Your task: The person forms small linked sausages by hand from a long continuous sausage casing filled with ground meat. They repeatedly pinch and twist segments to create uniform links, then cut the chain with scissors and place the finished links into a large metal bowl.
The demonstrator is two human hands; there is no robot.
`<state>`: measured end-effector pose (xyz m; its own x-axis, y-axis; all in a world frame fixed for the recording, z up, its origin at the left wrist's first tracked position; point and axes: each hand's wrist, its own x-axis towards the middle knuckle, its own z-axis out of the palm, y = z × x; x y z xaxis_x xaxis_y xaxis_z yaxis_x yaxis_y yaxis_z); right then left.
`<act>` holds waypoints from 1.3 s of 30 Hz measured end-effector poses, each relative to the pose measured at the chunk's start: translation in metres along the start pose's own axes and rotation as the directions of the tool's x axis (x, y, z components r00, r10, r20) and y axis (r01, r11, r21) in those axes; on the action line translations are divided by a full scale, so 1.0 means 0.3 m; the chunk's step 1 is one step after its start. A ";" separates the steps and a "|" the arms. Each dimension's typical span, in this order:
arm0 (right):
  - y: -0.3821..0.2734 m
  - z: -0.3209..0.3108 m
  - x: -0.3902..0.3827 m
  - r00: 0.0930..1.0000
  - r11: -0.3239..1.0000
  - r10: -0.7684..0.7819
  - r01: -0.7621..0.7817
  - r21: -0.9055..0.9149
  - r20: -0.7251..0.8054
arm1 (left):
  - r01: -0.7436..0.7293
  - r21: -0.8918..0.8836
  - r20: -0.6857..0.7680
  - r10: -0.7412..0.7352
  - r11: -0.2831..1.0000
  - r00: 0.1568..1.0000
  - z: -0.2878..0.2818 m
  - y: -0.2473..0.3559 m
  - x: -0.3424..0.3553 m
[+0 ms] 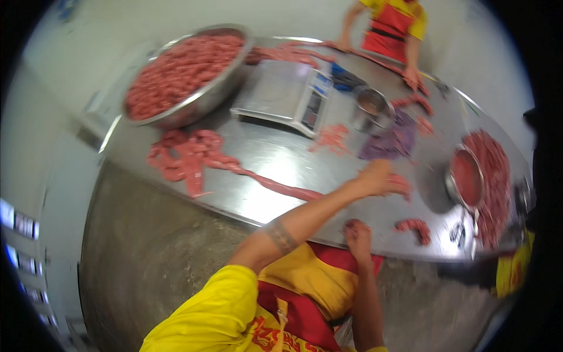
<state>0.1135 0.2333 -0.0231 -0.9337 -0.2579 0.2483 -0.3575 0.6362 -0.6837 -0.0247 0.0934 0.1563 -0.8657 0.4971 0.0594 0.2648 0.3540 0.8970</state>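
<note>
My left arm reaches across the steel table [267, 152] toward the right. The fingers of my left hand [375, 177] are curled round a pink raw sausage [400, 185], which sticks out past them. Close to the near table edge, my right hand [358, 237] is closed, with a bit of reddish meat showing at its fingers; its exact shape is blurred. A long sausage rope [270, 183] runs from a coiled pile [187, 155] at the left until my left forearm hides it. A short curved sausage [414, 227] lies to the right of my right hand.
A large steel basin [234, 76] heaped with sausage stands far left, beside a scale [275, 91]. Farther right are a metal pot [372, 105], purple cloth [393, 138], a bowl of meat [467, 179] and casing-like strands [495, 182]. Another person [393, 29] works across the table.
</note>
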 end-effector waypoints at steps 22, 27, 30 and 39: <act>0.264 -0.281 0.330 0.987 0.983 0.129 -0.114 -0.145 0.099 | 0.093 0.445 0.231 -0.215 0.891 0.949 -0.711 -0.101 -0.885; 0.290 -0.424 0.326 0.963 0.979 0.192 -0.173 -0.110 0.190 | 0.767 -0.438 0.189 -0.786 0.469 0.589 -0.782 -0.432 -0.792; 0.353 -0.457 0.284 0.952 0.970 0.213 -0.179 -0.165 0.219 | 0.536 0.253 -0.320 -0.453 0.806 0.832 -0.554 -0.633 -0.757; 0.220 -0.368 0.386 0.989 0.732 0.147 -0.094 -0.674 0.021 | 0.384 0.413 -0.542 -0.116 0.826 0.833 -0.219 -0.729 -0.825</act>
<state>-0.0201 0.3257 0.0363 -0.9755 -0.1768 0.1312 -0.1860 0.9806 -0.0615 0.1036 -0.1590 -0.0257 -0.9815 -0.0561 0.1830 0.0623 0.8104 0.5825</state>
